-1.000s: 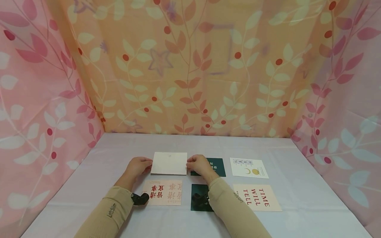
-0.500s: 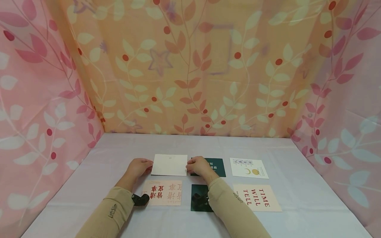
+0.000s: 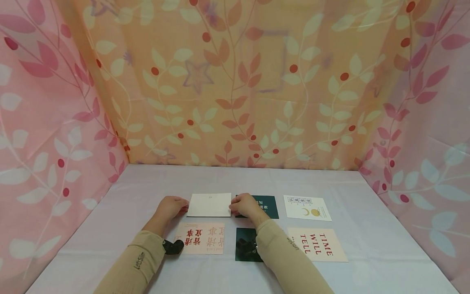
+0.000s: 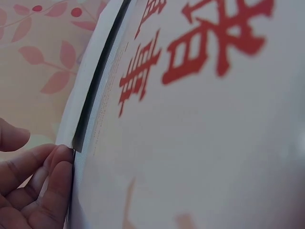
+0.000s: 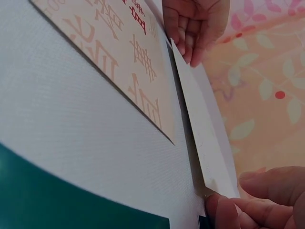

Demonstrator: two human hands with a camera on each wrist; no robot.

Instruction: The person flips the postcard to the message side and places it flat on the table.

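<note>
A blank off-white card (image 3: 209,205) with a tiny mark near its top edge lies between my two hands in the head view. My left hand (image 3: 171,210) has its fingertips at the card's left edge; in the left wrist view the fingers (image 4: 55,174) meet the corner while the thumb sits a little apart. On the opposite side, my right hand (image 3: 249,207) holds the right edge, thumb above and fingers below the corner in the right wrist view. A dark gap shows under the card (image 5: 202,129). Closer to me lies a pink card (image 3: 202,239) with red characters.
Right of the blank card, a dark green card (image 3: 271,207) is partly covered by my right hand. Another green card (image 3: 246,253) lies under my right forearm. Farther right are a white card (image 3: 308,207) with a moon drawing and a cream card (image 3: 323,245) with red letters.
The blank card has come down and slightly toward me, looking flatter than before. Both hands have moved slightly with it. The other cards stay in place.
</note>
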